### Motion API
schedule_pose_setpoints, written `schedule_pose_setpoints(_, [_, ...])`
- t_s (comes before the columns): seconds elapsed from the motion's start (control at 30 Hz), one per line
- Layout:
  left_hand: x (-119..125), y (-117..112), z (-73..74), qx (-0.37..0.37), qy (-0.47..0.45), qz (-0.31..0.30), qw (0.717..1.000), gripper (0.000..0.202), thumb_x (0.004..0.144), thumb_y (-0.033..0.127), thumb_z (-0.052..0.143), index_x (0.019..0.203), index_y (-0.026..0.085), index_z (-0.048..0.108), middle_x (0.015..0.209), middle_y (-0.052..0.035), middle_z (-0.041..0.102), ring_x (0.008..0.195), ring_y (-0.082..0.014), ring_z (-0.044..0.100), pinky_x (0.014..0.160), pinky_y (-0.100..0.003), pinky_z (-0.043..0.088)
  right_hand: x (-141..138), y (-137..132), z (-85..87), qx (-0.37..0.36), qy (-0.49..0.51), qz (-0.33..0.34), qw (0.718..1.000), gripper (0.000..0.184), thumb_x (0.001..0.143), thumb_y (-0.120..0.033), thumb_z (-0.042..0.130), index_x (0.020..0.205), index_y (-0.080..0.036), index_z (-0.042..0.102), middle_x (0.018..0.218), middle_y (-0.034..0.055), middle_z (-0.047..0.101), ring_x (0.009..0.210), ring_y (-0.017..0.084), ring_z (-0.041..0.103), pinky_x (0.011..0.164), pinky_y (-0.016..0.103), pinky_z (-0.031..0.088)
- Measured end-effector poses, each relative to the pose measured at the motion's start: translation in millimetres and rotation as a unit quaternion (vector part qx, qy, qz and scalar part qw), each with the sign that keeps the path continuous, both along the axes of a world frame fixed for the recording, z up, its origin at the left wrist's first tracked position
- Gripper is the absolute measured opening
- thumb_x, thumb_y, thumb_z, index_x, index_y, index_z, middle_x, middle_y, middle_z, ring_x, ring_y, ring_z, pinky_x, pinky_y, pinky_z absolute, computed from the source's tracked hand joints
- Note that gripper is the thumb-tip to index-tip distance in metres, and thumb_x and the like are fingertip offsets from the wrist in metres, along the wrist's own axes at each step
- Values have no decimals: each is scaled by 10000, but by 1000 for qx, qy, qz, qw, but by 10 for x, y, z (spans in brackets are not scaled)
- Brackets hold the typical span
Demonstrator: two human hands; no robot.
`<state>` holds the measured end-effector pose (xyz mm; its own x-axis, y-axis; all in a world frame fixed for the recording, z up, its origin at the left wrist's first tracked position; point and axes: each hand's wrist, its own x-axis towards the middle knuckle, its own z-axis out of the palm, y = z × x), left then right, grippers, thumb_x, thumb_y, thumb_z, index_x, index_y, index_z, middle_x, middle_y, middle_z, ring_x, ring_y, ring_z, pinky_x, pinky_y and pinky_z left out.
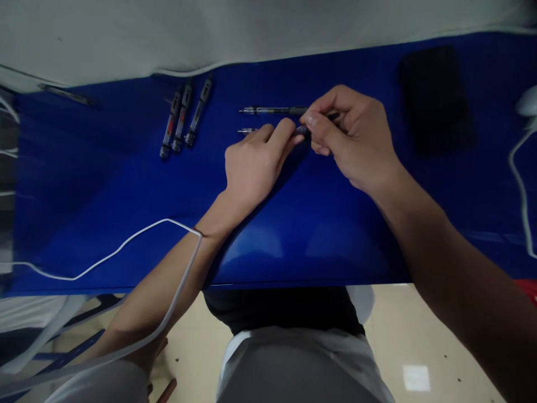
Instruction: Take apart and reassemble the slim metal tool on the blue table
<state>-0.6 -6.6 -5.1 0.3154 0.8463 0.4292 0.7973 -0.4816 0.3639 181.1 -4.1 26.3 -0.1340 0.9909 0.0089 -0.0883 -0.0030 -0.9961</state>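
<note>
So your left hand (251, 170) is resting on the blue tabletop (104, 196), fingers pressed together and draped over a slim pen (251, 130), while your right hand (352, 137) pinches that pen's barrel between thumb and fingers. A second pen (272, 111) lies just above it. Off to the left, three more pens (184, 115) sit side by side, and a black flat device (436, 101) lies far right.

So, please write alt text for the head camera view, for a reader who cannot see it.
The right hand grips a dark pen that the left hand also touches, over a blue tabletop. Another pen and three more pens lie nearby.
</note>
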Motion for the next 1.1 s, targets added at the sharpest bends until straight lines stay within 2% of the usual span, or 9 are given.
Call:
schedule_pose_setpoints(0.1, [-7,-21,17,1,-3,-10,1000,499,1065,639,253,1067,300,620,835,-37,665,890,-224,680,691,-330,447,-2,-28,29,49,-51,-9,997,169,940,-378,741,813,-273,706,680,-29,576,585,126,466,592,312,382])
schedule_pose_setpoints(0.2, [-16,-17,59,-3,-13,-15,1000,508,1059,646,261,1067,292,626,887,-56,669,985,-245,664,772,-353,473,15,-32,22,113,-134,-7,985,175,1017,-344,628,904,-273,742,717,-20,604,609,130,487,619,330,348])
schedule_pose_setpoints(0.37, [-40,47,120,-36,-27,-14,999,551,1018,697,272,1087,285,631,1086,-120,650,1190,-332,538,959,-496,397,90,1,57,184,-246,33,951,191,1024,-376,610,953,-321,778,913,13,699,831,193,597,761,338,422])
schedule_pose_setpoints(0.53, [-38,67,138,-12,38,-2,999,551,1016,692,269,1074,289,639,1119,-122,654,1126,-344,519,955,-548,330,80,-28,123,115,-166,90,975,117,924,-317,722,815,-356,702,875,30,664,1015,276,598,712,351,502])
schedule_pose_setpoints(0.63, [-20,47,162,-7,36,-7,999,490,1043,644,280,1067,308,636,1108,-103,666,1104,-325,525,943,-529,333,45,-56,111,63,-116,79,988,151,887,-287,758,777,-343,671,859,38,643,1074,285,578,742,346,513])
schedule_pose_setpoints(0.77, [7,37,147,-15,34,4,999,529,1061,617,218,1038,296,638,1077,-107,670,1068,-313,524,914,-528,331,31,-74,55,99,-159,39,982,148,919,-270,726,788,-307,670,866,49,623,1098,272,555,834,330,497])
schedule_pose_setpoints(0.87, [18,39,102,-16,12,-6,1000,522,1063,615,226,1047,294,638,1069,-98,668,1095,-308,523,951,-511,332,35,-79,17,190,-322,29,927,185,1039,-287,549,910,-272,680,934,48,633,1065,249,566,951,355,471])
schedule_pose_setpoints(1.03, [25,21,109,-25,38,1,999,526,1064,605,241,1078,268,645,1119,-115,665,1168,-318,526,1021,-485,323,24,-78,-13,290,-565,54,770,332,1111,-226,343,1212,-110,637,1116,114,659,1101,267,624,958,421,505])
schedule_pose_setpoints(1.1, [27,7,141,-30,44,1,999,535,1063,599,231,1087,263,647,1134,-126,667,1179,-321,530,1034,-479,321,17,-75,-24,321,-603,49,729,354,1117,-225,316,1234,-106,628,1118,110,673,1081,262,641,926,410,522])
